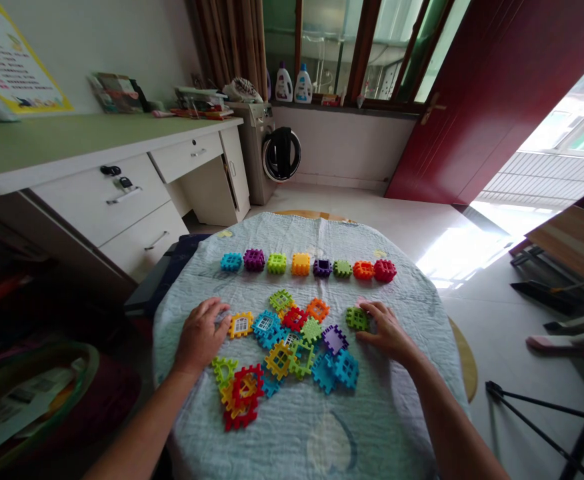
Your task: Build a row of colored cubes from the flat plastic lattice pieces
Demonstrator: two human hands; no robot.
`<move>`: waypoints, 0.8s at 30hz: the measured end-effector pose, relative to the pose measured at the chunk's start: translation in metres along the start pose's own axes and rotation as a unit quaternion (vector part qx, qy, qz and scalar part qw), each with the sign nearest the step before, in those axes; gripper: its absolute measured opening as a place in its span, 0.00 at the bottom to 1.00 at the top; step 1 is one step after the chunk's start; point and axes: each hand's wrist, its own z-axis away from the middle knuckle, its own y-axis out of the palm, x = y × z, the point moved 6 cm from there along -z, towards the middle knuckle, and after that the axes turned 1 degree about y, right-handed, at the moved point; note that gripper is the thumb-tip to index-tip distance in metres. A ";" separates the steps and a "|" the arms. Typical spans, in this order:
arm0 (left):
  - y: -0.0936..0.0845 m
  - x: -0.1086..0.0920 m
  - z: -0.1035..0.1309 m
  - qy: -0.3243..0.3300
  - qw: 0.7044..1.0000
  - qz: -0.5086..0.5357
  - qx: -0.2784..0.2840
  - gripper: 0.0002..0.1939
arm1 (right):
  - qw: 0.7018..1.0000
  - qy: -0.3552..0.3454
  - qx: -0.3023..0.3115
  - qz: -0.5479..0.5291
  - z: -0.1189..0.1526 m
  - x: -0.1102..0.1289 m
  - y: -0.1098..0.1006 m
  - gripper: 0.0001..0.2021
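My left hand (203, 337) rests on the cloth with fingers apart, its thumb at the left edge of a yellow interlocking tile (242, 325) with a white window grid. On the other side, my right hand (387, 331) has thumb and fingers about the right edge of a green interlocking tile (357, 318). Between the hands lies a loose heap of coloured tiles, among them a purple tile (335, 339), a blue tile (346, 368) and a red tile (248, 385). Some overlap and partly hide others.
Beyond the heap, several blocks stand in a row, from a teal block (231, 261) to a red block (385, 271). A pale blue cloth (317, 443) covers the round table. Black tripod legs (537, 403) stand at right; a bin (97, 387) is at left.
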 end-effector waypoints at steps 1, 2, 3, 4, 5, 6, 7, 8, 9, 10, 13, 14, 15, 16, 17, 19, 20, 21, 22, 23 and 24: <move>0.000 0.000 0.000 -0.001 1.000 0.000 0.000 0.14 | 1.000 -0.003 -0.001 0.003 -0.001 0.002 0.000 0.32; 0.000 0.000 0.000 -0.002 1.000 0.000 -0.001 0.14 | 1.000 -0.006 -0.004 0.008 -0.001 0.004 -0.001 0.33; 0.000 0.000 0.000 -0.002 1.000 0.000 -0.002 0.14 | 1.000 -0.008 -0.006 0.016 -0.002 0.006 -0.001 0.33; 0.000 0.001 0.000 -0.002 1.000 0.000 -0.002 0.15 | 1.000 -0.009 -0.006 0.027 -0.003 0.008 -0.001 0.32; 0.000 0.001 0.000 -0.002 1.000 0.001 -0.003 0.15 | 0.999 -0.008 -0.002 0.041 -0.004 0.010 -0.001 0.30; 0.000 0.001 0.000 -0.002 1.000 0.002 -0.004 0.15 | 0.998 -0.006 0.005 0.055 -0.006 0.012 -0.001 0.27; 0.000 0.001 0.000 -0.002 1.000 0.003 -0.004 0.15 | 0.998 -0.004 0.014 0.068 -0.007 0.015 -0.002 0.24; 0.001 0.002 0.000 -0.001 1.000 0.004 -0.004 0.15 | 0.997 -0.004 0.025 0.080 -0.009 0.017 -0.003 0.22; 0.001 0.002 0.000 0.000 1.000 0.006 -0.005 0.15 | 0.995 -0.007 0.034 0.089 -0.011 0.020 -0.004 0.21; 0.001 0.002 0.000 0.001 1.000 0.008 -0.006 0.15 | 0.994 -0.011 0.042 0.096 -0.014 0.024 -0.007 0.20; 0.001 0.002 0.001 0.002 1.000 0.011 -0.007 0.14 | 0.993 -0.028 0.033 0.110 -0.032 0.034 -0.020 0.19; 0.000 0.002 0.001 0.002 1.000 0.012 -0.007 0.14 | 0.993 -0.034 0.018 0.114 -0.041 0.037 -0.027 0.19; 0.000 0.002 0.001 0.002 1.000 0.012 -0.007 0.14 | 0.992 -0.037 -0.001 0.118 -0.052 0.040 -0.033 0.20; 0.000 0.002 0.000 0.002 1.000 0.013 -0.007 0.14 | 0.992 -0.039 -0.019 0.123 -0.064 0.042 -0.039 0.22; 0.000 0.002 0.000 0.000 1.000 0.014 -0.007 0.14 | 0.990 -0.037 -0.034 0.128 -0.076 0.043 -0.044 0.23; 0.000 0.002 0.000 -0.004 1.000 0.018 -0.006 0.13 | 0.990 -0.028 -0.042 0.135 -0.100 0.043 -0.050 0.24; 0.000 0.002 0.000 -0.006 1.000 0.020 -0.007 0.13 | 0.990 -0.021 -0.037 0.138 -0.111 0.042 -0.051 0.25; 0.000 0.002 0.000 -0.008 1.000 0.021 -0.007 0.13 | 0.990 -0.012 -0.029 0.141 -0.121 0.041 -0.051 0.25; 0.000 0.002 0.001 -0.010 1.000 0.022 -0.007 0.12 | 0.989 -0.004 -0.020 0.145 -0.129 0.039 -0.050 0.25; 0.000 0.002 0.001 -0.011 1.000 0.023 -0.008 0.12 | 0.989 0.002 -0.012 0.150 -0.136 0.037 -0.049 0.26; -0.001 0.002 0.001 -0.012 1.000 0.024 -0.008 0.12 | 0.988 0.006 -0.005 0.155 -0.141 0.036 -0.048 0.26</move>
